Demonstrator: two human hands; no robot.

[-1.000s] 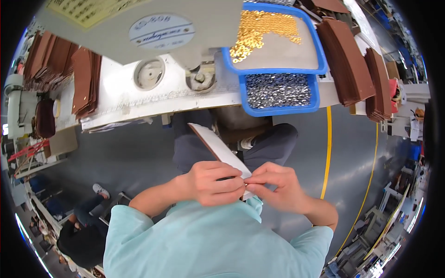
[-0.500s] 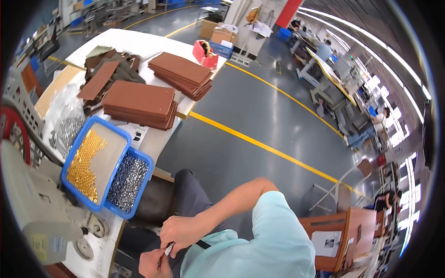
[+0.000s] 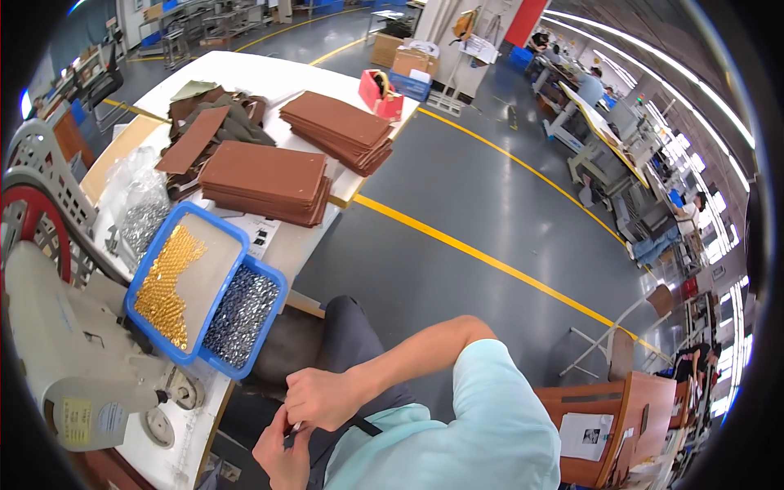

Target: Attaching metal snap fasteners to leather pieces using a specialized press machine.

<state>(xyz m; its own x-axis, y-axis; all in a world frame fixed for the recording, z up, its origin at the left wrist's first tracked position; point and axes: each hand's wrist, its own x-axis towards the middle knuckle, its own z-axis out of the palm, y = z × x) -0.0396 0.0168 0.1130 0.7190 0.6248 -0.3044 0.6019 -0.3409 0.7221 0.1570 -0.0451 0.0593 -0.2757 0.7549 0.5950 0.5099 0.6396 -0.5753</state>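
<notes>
Both hands meet low in the picture, over my lap. My right hand (image 3: 321, 399), at the end of a bare forearm and a pale teal sleeve, is closed with its fingers curled down. Right below it, my left hand (image 3: 282, 459) is closed in a pinch, thumb and fingers touching or nearly touching the right hand. A small whitish piece (image 3: 297, 425) shows between the fingertips, mostly hidden, its kind unclear. Left of the hands stands a grey machine (image 3: 73, 343) with a red wheel (image 3: 49, 224).
On the white table (image 3: 245, 72), a blue tray of gold-coloured metal pieces (image 3: 167, 286) overlaps a blue tray of silvery pieces (image 3: 241, 314). Behind them lie stacks of brown panels (image 3: 263, 175), dark scraps (image 3: 233, 114) and a red tape dispenser (image 3: 381, 98). A wooden cabinet (image 3: 645, 416) stands at right.
The view has shifted, so the table and trays sit further right. My left hand has come up against the right one, and less of the whitish piece shows.
</notes>
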